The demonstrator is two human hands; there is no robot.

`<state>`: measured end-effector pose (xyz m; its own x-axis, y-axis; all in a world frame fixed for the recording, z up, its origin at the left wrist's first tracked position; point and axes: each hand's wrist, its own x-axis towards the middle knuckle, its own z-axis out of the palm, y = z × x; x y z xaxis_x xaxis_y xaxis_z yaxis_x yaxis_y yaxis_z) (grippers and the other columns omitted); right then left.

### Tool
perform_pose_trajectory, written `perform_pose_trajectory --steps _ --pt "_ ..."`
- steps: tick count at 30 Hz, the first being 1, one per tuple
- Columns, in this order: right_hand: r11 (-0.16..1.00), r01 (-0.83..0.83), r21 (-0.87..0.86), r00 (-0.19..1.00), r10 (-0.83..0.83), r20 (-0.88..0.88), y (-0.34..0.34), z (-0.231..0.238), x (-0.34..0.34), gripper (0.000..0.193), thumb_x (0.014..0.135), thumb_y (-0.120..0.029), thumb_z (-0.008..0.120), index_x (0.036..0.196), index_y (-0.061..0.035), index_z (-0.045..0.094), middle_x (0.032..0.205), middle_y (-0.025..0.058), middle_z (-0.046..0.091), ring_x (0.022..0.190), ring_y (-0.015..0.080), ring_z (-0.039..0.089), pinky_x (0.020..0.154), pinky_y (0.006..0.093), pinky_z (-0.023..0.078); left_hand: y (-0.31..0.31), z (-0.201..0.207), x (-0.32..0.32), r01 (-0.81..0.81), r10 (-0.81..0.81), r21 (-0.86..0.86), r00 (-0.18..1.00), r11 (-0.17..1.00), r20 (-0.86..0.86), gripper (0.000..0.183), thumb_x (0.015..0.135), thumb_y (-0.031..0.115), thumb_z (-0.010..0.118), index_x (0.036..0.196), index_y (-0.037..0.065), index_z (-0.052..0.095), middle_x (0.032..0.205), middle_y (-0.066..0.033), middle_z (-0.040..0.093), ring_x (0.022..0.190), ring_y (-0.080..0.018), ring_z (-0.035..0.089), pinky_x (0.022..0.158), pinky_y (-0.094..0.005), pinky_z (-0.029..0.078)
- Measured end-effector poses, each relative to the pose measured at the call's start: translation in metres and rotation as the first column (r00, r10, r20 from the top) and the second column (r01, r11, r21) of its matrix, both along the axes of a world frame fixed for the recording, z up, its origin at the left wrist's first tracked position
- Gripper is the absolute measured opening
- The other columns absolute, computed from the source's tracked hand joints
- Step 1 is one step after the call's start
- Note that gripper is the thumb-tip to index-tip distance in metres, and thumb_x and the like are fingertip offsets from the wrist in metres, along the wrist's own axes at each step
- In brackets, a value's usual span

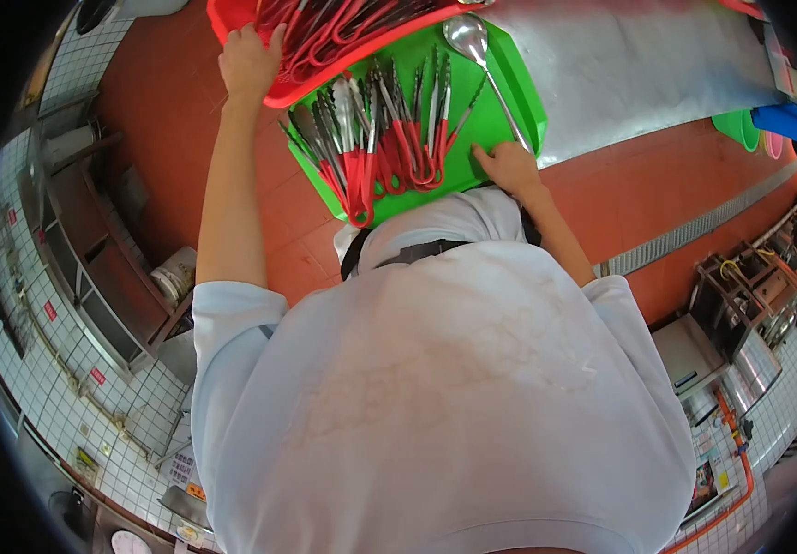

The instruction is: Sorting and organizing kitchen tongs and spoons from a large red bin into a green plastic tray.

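Observation:
At the top left, my left hand (252, 63) is closed on the rim of a red plastic basket (299, 90), its thumb over the inner side. Several red-handled tongs (329, 32) are piled in that basket. Nearer to me lies a green tray (500, 102) with a row of red-handled metal tongs (398, 152), their handle ends mostly toward me. A large metal spoon (468, 39) lies along the tray's right side, bowl away from me. My right hand (509, 168) grips the tray's near right edge beside the spoon's handle end; some of its fingers are hidden.
A metal tabletop (638, 78) extends right from the tray. Green (737, 129) and pink containers (771, 144) stand beyond it. A drain grate (694, 226) crosses the red tiled floor. Metal counters (107, 268) line the left, and a rack of kitchenware (767, 286) stands at right.

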<state>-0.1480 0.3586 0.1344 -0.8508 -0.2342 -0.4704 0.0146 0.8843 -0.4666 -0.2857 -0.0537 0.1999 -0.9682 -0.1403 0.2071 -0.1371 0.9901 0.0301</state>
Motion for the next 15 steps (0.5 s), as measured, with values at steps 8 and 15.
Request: perform_pose_trajectory --steps 8,15 --pt "0.998 0.060 -0.037 0.975 -0.050 0.218 0.004 0.006 -0.004 0.067 0.089 -0.054 0.046 0.056 0.0014 0.062 0.051 0.0124 0.058 0.049 0.0282 0.061 0.054 0.0415 0.049 0.013 0.032 0.027 -0.009 0.018 0.115 0.997 0.993 -0.073 0.054 0.089 0.044 0.057 0.110 -0.006 0.050 0.101 -0.0255 0.054 0.087 -0.0422 0.061 0.071 -0.0469 0.052" --pt "0.952 0.228 -0.202 0.928 -0.150 0.342 0.008 0.002 0.005 0.055 0.093 -0.042 0.050 0.062 0.0026 0.060 0.047 0.0079 0.054 0.036 0.0165 0.054 0.037 0.0305 0.041 0.018 0.057 0.112 -0.252 0.234 0.959 0.948 0.128 0.217 0.044 0.095 0.043 0.052 0.101 0.000 0.055 0.077 -0.0060 0.052 0.066 -0.0148 0.049 0.057 -0.0312 0.041"
